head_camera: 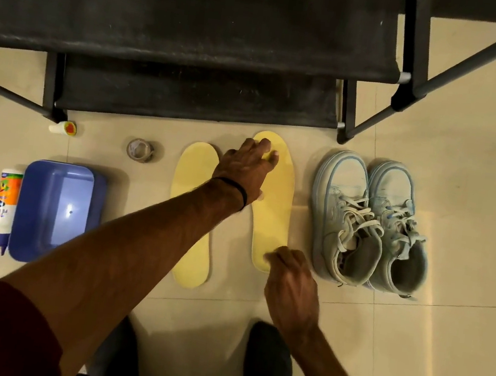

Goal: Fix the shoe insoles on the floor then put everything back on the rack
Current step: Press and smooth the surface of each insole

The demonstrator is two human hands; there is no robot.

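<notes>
Two yellow insoles lie flat on the tiled floor, the left insole (pixel 197 180) partly under my forearm and the right insole (pixel 273 210) beside it. My left hand (pixel 244 168) rests spread on the toe end of the right insole. My right hand (pixel 290 284) touches its heel end with the fingertips; whether it pinches the edge is unclear. A pair of pale blue-white sneakers (pixel 369 224) stands to the right of the insoles. The black shoe rack (pixel 195 53) is just beyond them.
On the floor at left are a blue plastic tub (pixel 57 212), a glue bottle (pixel 5 208) lying beside it, a small glue tube (pixel 64 128) and a roll of clear tape (pixel 140 149). Rack legs (pixel 347 115) stand near the sneakers.
</notes>
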